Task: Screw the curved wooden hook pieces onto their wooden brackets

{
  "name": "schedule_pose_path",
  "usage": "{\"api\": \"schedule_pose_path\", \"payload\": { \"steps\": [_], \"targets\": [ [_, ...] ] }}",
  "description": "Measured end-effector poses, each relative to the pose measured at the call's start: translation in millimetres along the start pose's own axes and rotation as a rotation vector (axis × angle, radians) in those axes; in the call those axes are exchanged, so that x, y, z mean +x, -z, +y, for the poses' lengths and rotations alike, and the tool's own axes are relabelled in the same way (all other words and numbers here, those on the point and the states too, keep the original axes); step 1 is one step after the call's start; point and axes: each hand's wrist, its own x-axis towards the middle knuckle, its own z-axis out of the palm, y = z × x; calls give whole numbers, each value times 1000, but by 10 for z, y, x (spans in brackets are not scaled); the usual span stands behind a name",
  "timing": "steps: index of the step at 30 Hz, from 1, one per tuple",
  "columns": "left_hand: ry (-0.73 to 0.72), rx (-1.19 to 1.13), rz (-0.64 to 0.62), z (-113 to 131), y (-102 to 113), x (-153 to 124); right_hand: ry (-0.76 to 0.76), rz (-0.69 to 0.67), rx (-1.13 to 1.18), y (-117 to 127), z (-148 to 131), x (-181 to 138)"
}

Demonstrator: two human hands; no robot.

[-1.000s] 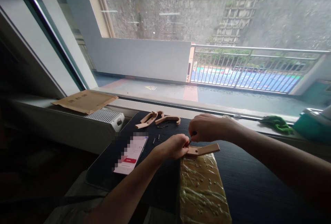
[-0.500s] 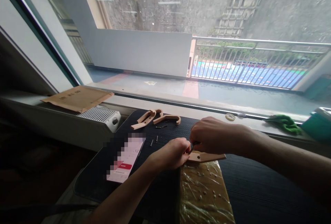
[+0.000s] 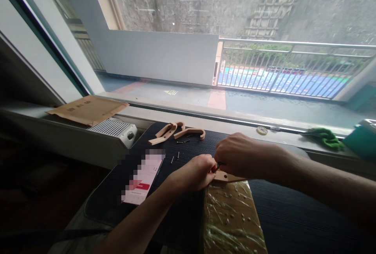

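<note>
My left hand (image 3: 199,171) is closed at the near-left end of a pale wooden hook (image 3: 225,177), its thumb and fingers pinched there. The hook has a dark hole and lies across the far end of a block wrapped in clear tape (image 3: 232,215). My right hand (image 3: 233,153) is closed over a thin dark metal tool (image 3: 217,166), held against the hook right beside my left fingertips. Only a short piece of the tool shows, so its exact kind is hidden. The hook's far end disappears under my right wrist.
More wooden hooks (image 3: 194,132) lie at the table's back, with several screws (image 3: 172,160) near them. A phone (image 3: 147,175) is left of my forearm. On the sill are a tape roll (image 3: 262,130) and a green cloth (image 3: 324,138); a brown envelope (image 3: 88,110) rests on the heater.
My right hand has shifted slightly left and its wrist now covers more of the hook's right end. Both hands keep their grip. The view has moved a little.
</note>
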Motion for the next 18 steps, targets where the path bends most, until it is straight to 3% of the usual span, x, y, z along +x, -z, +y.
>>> {"api": "schedule_pose_path", "payload": {
  "steps": [5, 11, 18],
  "targets": [
    [6, 8, -9, -2, 0, -10, -12, -33, 5, -1, -48, 34],
    [-60, 17, -42, 26, 52, -1, -165, -17, 73, -7, -17, 63],
    [0, 63, -60, 6, 35, 10, -61, -84, -2, 177, -107, 28]
  ]
}}
